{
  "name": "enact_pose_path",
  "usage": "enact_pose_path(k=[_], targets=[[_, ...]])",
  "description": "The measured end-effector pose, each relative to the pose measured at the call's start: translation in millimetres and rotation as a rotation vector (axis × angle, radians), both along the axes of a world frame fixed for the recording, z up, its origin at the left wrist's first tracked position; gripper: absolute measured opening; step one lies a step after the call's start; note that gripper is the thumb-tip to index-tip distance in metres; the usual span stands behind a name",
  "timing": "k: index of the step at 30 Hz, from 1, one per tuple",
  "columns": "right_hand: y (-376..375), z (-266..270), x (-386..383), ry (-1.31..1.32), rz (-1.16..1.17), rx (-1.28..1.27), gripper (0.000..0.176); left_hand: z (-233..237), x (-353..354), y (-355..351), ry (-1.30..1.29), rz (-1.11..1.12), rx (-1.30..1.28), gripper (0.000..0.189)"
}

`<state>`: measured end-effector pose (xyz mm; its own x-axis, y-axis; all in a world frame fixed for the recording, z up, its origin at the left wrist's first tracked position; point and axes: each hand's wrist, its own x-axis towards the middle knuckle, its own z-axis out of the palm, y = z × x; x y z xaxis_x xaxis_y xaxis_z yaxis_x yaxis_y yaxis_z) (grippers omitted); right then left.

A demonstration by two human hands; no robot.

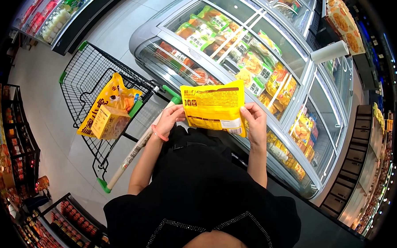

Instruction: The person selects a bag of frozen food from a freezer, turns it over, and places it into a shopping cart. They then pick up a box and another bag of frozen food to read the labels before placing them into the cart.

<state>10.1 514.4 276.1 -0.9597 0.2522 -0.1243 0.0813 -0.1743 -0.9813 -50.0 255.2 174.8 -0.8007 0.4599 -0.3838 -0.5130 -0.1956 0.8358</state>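
Both hands hold a yellow packet (213, 108) in front of my body, its printed side with a barcode facing up. My left hand (171, 119), with a pink band at the wrist, pinches the packet's left edge. The fingers of my right hand (254, 120) grip its right edge. Left of me stands a black wire shopping cart (82, 68) with green corners and a pale handle bar. In the cart lie a large yellow bag (115, 94) with a cartoon animal face and a yellow box (108, 121) partly over it.
A glass-topped freezer (156, 33) with bagged foods runs from ahead to my right. A white roll (330, 52) sits on its far side. Stocked shelves (18, 138) stand at the left, more at the upper left and lower left.
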Motion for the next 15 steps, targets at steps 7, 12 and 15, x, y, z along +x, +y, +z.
enact_pose_path(k=[7,12,15], targets=[[-7,5,0,-0.004,0.015,-0.007,0.007,-5,4,-6,-0.006,0.014,0.016,0.029],[-9,2,-1,0.011,0.021,0.003,0.008,-11,1,-9,-0.007,0.008,0.029,0.029],[-11,4,-1,0.003,0.011,-0.001,0.008,-8,2,-8,-0.012,0.012,0.015,0.029]])
